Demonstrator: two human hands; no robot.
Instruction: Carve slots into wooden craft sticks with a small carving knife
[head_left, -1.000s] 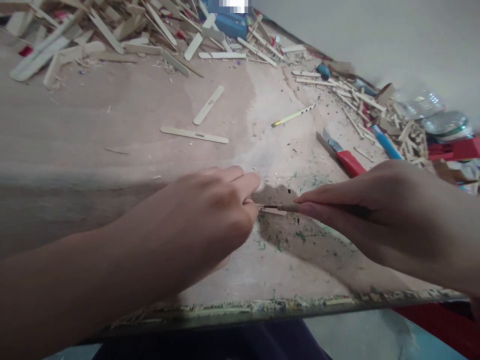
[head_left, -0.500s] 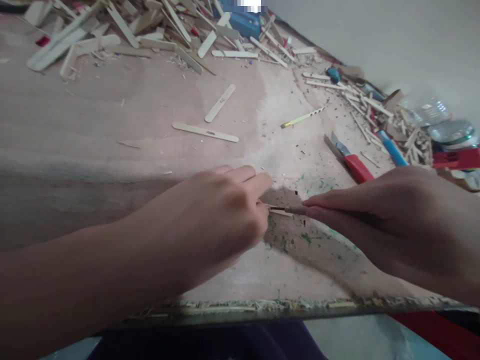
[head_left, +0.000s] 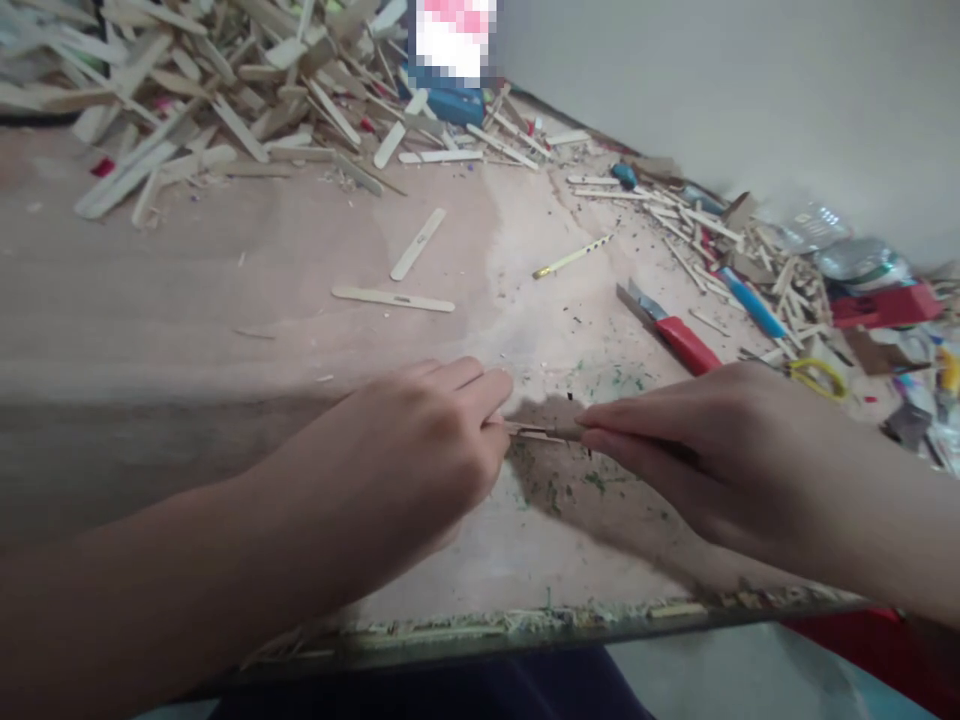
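My left hand (head_left: 442, 440) is closed, its fingers pressing a thin pale strip of wood (head_left: 553, 439) down near the front of the wooden table. Only the strip's right end shows; the fingers hide the rest. In a pinch, my right hand (head_left: 690, 440) holds a slim tool with a brownish handle (head_left: 568, 432) and a narrow dark tip. That tip lies along the strip, close to my left fingertips; its exact kind is unclear. Beyond my right hand lies a red-handled cutter knife (head_left: 686, 345). Two loose craft sticks, one angled (head_left: 418, 243) and one flatter (head_left: 397, 299), lie farther off.
A heap of craft sticks (head_left: 247, 110) fills the back left. Cut sticks, a blue-handled tool (head_left: 752, 302), yellow-handled scissors (head_left: 819, 378) and a red box-like object (head_left: 885, 305) crowd the right. A pencil (head_left: 574, 257) lies mid-table. Shavings line the front edge (head_left: 525, 625).
The view has tilted up and swung right, so more of the stick heap and the right-hand clutter shows. Both hands keep nearly the same place on the table and the same grips.
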